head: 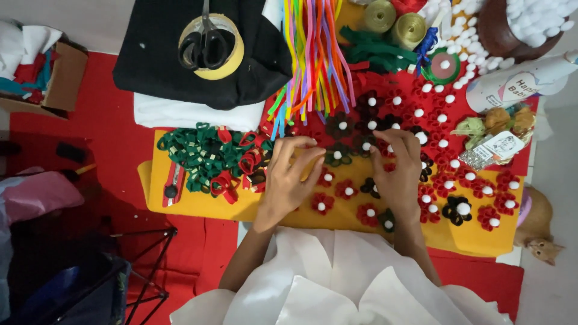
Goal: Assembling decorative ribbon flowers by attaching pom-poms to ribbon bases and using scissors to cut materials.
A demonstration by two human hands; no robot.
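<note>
My left hand (288,176) and my right hand (397,171) rest flat, fingers apart, on a yellow felt sheet (198,201) covered with several small felt flowers in red (321,203) and dark green (338,154), each with a white pompom centre. Fingertips of the left hand touch a dark flower near the sheet's middle. The right hand's fingers lie over flowers just right of it. Neither hand grips anything. A heap of green and red felt loops (211,156) lies left of my left hand.
Bright pipe cleaners (313,60) fan out at the top. Scissors (206,42) lie on a tape roll on black cloth (156,72). Gold ribbon spools (409,29), loose white pompoms (475,45), a red utility knife (173,185) and an orange cat (539,232) surround the work.
</note>
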